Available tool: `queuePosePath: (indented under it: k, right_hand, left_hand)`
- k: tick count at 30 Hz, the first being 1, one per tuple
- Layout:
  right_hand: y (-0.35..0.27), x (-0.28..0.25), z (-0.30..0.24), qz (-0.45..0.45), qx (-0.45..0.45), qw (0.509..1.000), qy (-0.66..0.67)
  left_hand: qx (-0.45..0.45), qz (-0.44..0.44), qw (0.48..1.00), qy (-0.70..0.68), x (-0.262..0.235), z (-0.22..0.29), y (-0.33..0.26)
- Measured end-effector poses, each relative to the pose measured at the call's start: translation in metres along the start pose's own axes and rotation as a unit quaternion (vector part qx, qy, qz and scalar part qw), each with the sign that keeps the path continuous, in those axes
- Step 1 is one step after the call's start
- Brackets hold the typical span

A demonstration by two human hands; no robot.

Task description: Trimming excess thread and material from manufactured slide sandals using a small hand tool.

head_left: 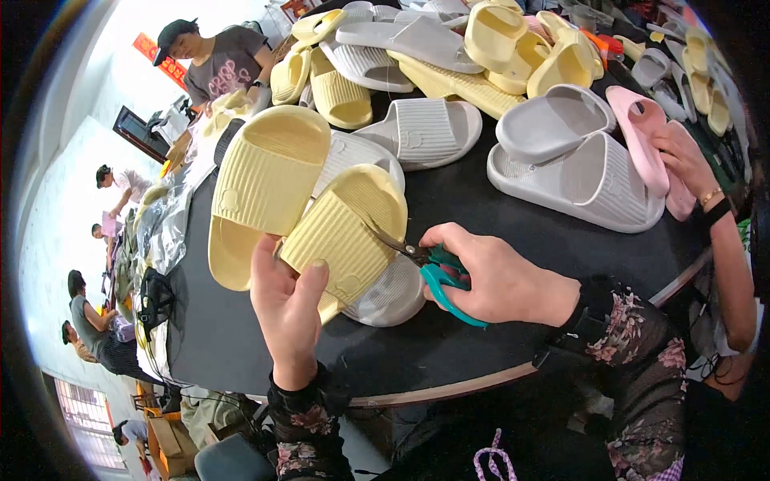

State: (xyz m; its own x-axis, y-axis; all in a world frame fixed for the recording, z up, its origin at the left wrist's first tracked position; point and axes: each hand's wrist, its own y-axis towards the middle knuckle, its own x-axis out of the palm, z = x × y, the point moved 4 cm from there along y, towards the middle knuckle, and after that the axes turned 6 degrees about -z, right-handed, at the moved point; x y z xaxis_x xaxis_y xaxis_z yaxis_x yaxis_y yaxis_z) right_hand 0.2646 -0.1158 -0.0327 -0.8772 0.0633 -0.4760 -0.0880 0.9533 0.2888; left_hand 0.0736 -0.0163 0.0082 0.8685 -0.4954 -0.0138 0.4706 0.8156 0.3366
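My left hand [287, 309] is closed on a pair of yellow slippers. One yellow slipper [273, 172] points up on the left, and the other yellow slipper [345, 232] is tilted beside it, both with ribbed straps. In my right hand [501, 276] is a pair of scissors [437, 268] with teal handles and dark blades. The blade tips lie at the strap of the right-hand yellow slipper; whether they touch it I cannot tell. A grey slipper [391, 295] shows partly beneath the yellow pair.
Yellow and grey slippers are heaped at the far side of the dark table [473, 337]. Grey slippers [581, 176] lie at the right, beside a pink slipper [639, 136] touched by a co-worker's hand [686, 164]. Another person [220, 64] works at the far left, near clear plastic bags [172, 220].
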Motion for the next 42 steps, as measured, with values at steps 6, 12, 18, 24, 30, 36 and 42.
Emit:
queuePosePath:
  k: [6,12,18,24,30,36,42]
  right_hand:
    - [0.002,0.001,0.001,0.007,0.000,0.999,0.034]
    - [0.000,0.000,0.000,0.020,-0.011,1.000,0.018]
    - [-0.001,-0.003,0.002,0.023,-0.012,1.000,0.004]
    - [-0.001,-0.004,0.000,0.029,-0.019,0.999,0.003]
    - [-0.002,-0.010,-0.003,0.051,-0.010,0.998,0.030]
    - [0.000,-0.017,-0.009,0.091,-0.010,0.995,0.034]
    - [0.000,-0.024,-0.007,0.102,-0.014,0.992,-0.067]
  left_hand:
    - [-0.029,-0.025,0.999,-0.010,0.004,0.001,-0.001]
    - [-0.025,-0.035,0.999,0.003,0.008,0.002,-0.002]
    - [-0.029,-0.038,0.999,0.019,0.011,0.001,-0.003]
    - [-0.007,-0.034,0.999,0.035,0.009,0.003,-0.004]
    - [-0.044,-0.041,0.998,0.017,0.011,0.005,-0.005]
    - [-0.047,-0.065,0.995,0.052,0.011,-0.001,-0.008]
    - [-0.093,-0.113,0.986,0.078,0.020,0.001,-0.012]
